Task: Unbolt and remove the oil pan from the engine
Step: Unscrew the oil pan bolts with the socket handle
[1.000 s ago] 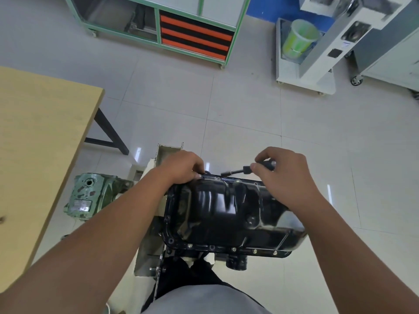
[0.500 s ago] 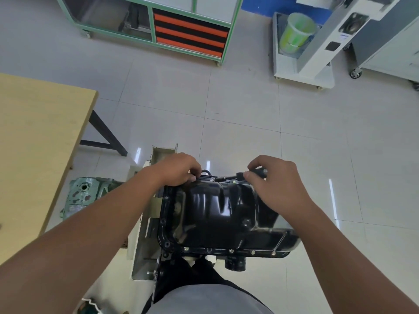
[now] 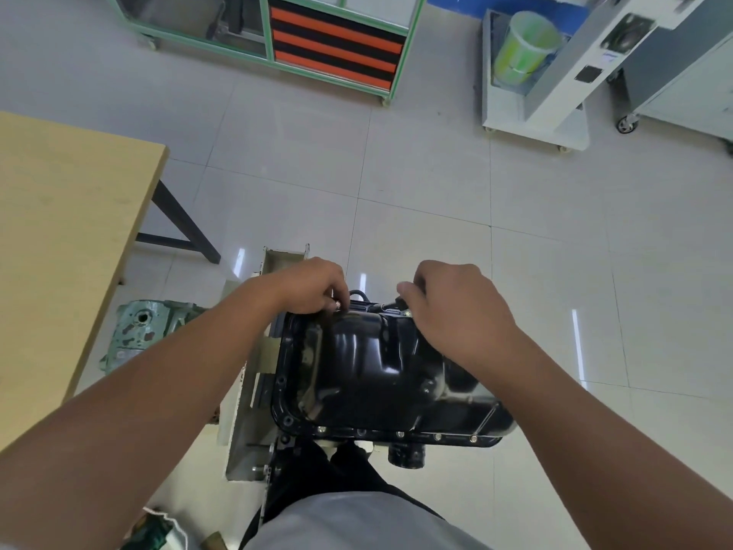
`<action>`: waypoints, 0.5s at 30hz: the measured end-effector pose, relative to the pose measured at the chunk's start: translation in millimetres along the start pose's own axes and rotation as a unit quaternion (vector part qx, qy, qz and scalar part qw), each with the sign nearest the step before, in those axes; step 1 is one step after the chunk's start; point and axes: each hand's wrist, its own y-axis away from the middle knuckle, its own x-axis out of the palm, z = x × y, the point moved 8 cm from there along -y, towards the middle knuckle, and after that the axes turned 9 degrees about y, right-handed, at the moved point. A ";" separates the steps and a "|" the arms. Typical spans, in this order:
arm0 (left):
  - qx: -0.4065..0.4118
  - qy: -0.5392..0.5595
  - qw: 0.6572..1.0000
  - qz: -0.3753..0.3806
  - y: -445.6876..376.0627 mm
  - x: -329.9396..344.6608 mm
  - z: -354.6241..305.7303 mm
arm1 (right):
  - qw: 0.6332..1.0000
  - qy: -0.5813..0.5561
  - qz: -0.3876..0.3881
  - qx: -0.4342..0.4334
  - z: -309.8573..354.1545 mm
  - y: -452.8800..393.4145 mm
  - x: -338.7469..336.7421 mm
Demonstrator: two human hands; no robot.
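A glossy black oil pan point(image 3: 369, 367) sits on top of the engine, with a row of bolts point(image 3: 400, 434) along its near flange. My left hand point(image 3: 313, 285) rests curled at the pan's far left edge and pinches a small metal bolt point(image 3: 338, 304) in its fingertips. My right hand point(image 3: 456, 307) grips a dark wrench point(image 3: 390, 305) at the pan's far edge. The tool's tip lies low against the flange, mostly hidden by my fingers.
A wooden table point(image 3: 67, 240) stands to the left, with a green metal casting point(image 3: 139, 331) on the floor beside it. A green-framed cabinet point(image 3: 333, 37) and a white cart with a green bucket point(image 3: 523, 45) stand far back. A white stand bracket point(image 3: 246, 410) flanks the engine's left side.
My right hand has lowered the wrench from above the far flange down onto it. My left hand stays at the far left corner, a bolt now showing in its fingertips.
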 end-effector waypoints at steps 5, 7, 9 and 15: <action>0.025 -0.038 0.998 -0.043 2.5 2.6 -5.0 | 0.982 0.146 -0.018 -0.117 45.3 2.7 -4.5; 0.031 -0.045 0.997 -0.055 4.7 0.9 -6.6 | 0.969 0.182 -0.016 -0.165 54.8 4.8 -3.3; 0.030 -0.033 0.997 -0.062 7.0 -1.9 -8.6 | 0.964 0.182 -0.008 -0.192 55.8 3.3 -4.7; -0.042 0.087 0.988 -0.123 26.7 -7.0 -8.6 | 0.988 0.106 -0.019 -0.115 39.8 4.2 -3.7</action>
